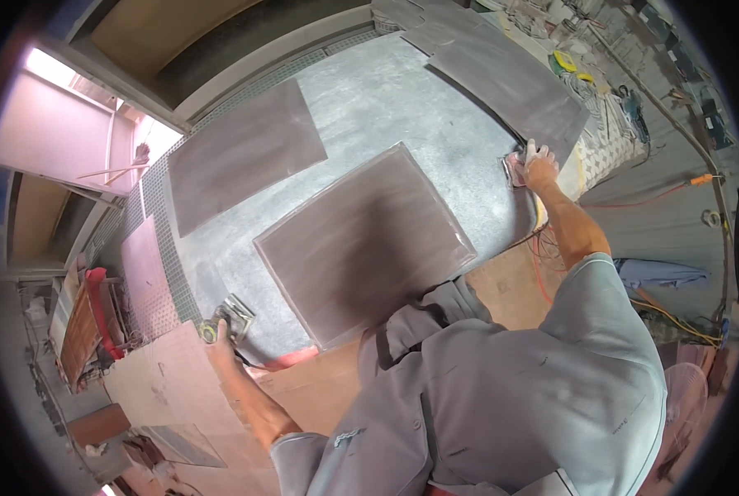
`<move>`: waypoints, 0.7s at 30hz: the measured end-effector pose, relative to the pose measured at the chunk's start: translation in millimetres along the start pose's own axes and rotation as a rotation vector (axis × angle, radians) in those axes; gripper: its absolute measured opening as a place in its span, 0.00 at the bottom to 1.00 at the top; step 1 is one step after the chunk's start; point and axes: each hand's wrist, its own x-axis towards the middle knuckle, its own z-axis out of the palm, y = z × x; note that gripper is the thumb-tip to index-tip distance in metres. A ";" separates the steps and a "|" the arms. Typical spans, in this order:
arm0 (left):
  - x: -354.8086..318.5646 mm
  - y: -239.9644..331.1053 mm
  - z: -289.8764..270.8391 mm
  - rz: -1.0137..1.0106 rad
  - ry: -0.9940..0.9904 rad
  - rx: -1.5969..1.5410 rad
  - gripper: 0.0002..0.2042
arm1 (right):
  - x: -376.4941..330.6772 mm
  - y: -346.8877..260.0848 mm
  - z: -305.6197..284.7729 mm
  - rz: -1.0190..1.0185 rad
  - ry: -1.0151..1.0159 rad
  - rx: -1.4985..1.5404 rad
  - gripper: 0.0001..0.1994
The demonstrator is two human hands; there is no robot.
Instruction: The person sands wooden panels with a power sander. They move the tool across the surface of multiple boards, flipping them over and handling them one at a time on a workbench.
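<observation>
My left hand is closed round a silver hand tool with a rounded greenish end at the left front corner of the grey-white worktable. The tool's exact kind is unclear. At the table's right side, my right hand grips a small reddish block, its fingers close to the edge of a dark sheet. In front of my body lies a flat, dark brown-grey rectangular sheet with pale edges and a shadow across it. A similar sheet rests farther left.
Tools and clutter, among them a yellow item, crowd the right far edge. An orange cable hangs by the table's right side. Brown board lies along the near side. A red strip-like object stands at the left.
</observation>
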 end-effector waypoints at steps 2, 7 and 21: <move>-27.7 2.5 -25.9 0.026 -0.091 0.100 0.23 | 5.0 -8.3 -6.8 -0.025 -0.030 0.016 0.48; -152.5 27.1 -7.6 0.084 0.044 -0.086 0.36 | -65.2 -102.9 -46.3 -0.471 0.307 0.371 0.39; -352.6 202.7 169.5 0.409 -0.625 -0.059 0.31 | -268.2 -273.0 -136.5 -0.636 -0.563 1.623 0.31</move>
